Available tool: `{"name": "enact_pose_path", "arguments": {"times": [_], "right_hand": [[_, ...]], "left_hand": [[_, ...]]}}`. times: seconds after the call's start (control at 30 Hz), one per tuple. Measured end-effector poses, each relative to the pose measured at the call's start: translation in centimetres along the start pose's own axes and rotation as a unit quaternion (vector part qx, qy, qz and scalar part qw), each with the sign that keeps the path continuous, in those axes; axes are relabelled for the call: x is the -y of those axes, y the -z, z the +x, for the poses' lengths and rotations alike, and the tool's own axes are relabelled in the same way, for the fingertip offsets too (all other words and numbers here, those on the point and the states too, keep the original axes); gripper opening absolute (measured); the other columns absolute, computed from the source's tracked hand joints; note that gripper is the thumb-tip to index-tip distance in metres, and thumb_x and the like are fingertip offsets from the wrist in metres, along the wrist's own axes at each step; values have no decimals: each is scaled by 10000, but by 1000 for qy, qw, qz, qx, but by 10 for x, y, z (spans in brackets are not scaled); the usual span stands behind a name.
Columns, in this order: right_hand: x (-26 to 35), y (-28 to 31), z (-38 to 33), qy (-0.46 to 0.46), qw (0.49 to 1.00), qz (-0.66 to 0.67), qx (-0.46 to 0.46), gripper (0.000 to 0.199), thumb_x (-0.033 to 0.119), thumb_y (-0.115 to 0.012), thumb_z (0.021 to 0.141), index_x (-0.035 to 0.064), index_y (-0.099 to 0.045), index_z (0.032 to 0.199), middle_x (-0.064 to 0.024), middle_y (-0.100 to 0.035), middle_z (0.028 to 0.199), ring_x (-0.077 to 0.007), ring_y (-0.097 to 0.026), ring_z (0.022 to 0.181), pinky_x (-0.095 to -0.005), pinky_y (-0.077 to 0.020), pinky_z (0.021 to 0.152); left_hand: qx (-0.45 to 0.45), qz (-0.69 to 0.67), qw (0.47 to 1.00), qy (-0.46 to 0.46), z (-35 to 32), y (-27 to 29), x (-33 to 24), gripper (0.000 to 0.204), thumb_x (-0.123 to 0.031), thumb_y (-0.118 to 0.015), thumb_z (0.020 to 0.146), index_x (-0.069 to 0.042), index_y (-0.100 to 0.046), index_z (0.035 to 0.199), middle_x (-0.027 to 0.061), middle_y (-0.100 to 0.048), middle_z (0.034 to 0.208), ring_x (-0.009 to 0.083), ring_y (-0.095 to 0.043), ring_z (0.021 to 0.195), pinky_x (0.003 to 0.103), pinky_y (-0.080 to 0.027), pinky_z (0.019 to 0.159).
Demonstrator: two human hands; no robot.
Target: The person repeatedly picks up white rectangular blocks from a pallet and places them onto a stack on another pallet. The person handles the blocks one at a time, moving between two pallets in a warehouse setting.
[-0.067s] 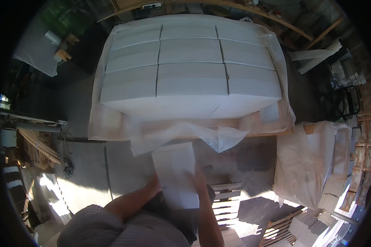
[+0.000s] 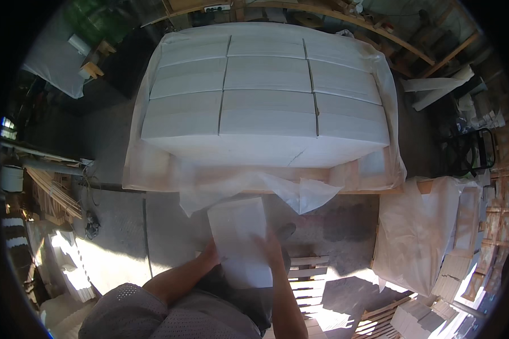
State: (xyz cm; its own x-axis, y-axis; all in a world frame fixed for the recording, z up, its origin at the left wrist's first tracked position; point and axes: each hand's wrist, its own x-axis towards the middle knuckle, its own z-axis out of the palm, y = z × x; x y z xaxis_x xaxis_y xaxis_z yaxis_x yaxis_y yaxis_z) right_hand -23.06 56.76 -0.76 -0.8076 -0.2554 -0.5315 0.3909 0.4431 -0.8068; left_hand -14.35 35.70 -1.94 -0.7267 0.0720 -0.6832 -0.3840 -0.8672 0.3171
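Observation:
A white rectangular carton (image 2: 240, 237) is held in front of my body. My left hand (image 2: 211, 253) grips its left side, most of the fingers hidden behind it. On its right side my right hand (image 2: 270, 248) is closed against the edge, slightly blurred, with the fingers reaching onto the face. Beyond the carton stands a large block of white boxes (image 2: 266, 113), set in rows and close together. Loose translucent plastic sheeting (image 2: 226, 192) lines the surround of the block and hangs over its front edge, just past the carton's far end.
At right stands a plastic-covered stack (image 2: 413, 231). Slatted wooden pallets (image 2: 308, 277) lie at the lower right, with pale cartons (image 2: 413, 319) beside them. Wood strips (image 2: 54, 189) and a cable (image 2: 90, 226) are on the left. A wooden bench (image 2: 345, 17) runs along the back.
The view has tilted slightly, so the box block sits a little lower and further right in the picture. Both hands keep their hold on the carton, which has hardly moved.

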Motion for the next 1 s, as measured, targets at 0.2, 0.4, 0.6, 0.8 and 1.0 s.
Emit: {"name": "enact_pose_path", "arguments": {"times": [0.2,0.4,0.6,0.8,1.0], "right_hand": [[-31,5,32,132,960,-213,121,366,254,-568,939,156,-564,1292,-203,-454,1385,-357,-479,1246,-392,-399,1030],[-42,37,50,57,963,-148,217,419,272,-564,943,114,-524,1329,-202,-482,1360,-334,-477,1252,-383,-387,1034],[-105,7,91,-39,942,-178,283,443,285,-509,956,84,-488,1350,-191,-429,1393,-338,-432,1277,-413,-364,1058],[-141,-65,163,-75,972,-60,212,393,286,-568,954,15,-567,1238,-32,-630,1014,-105,-563,856,-246,-464,758],[-134,-154,263,-17,966,-106,234,431,335,-560,947,9,-577,1229,-46,-625,1003,-117,-563,861,-263,-461,757]], "left_hand": [[-41,6,992,-120,-4,11,43,439,-268,-581,907,-26,-517,1267,140,-600,1169,285,-592,1066,445,-484,922],[-84,644,726,-226,21,28,104,470,-356,-460,954,-83,-474,1337,103,-536,1311,267,-485,1222,467,-390,1016],[-121,388,906,-120,57,63,116,556,-246,-599,902,-49,-374,1370,129,-504,1302,219,-470,1210,397,-406,998],[-211,437,831,-272,114,147,94,708,-237,-629,906,-31,-213,1440,150,-476,1298,239,-491,1161,378,-416,989],[-244,99,956,-133,188,223,37,580,-383,-521,943,-63,-365,1400,105,-511,1231,220,-523,1097,383,-443,948]]}}
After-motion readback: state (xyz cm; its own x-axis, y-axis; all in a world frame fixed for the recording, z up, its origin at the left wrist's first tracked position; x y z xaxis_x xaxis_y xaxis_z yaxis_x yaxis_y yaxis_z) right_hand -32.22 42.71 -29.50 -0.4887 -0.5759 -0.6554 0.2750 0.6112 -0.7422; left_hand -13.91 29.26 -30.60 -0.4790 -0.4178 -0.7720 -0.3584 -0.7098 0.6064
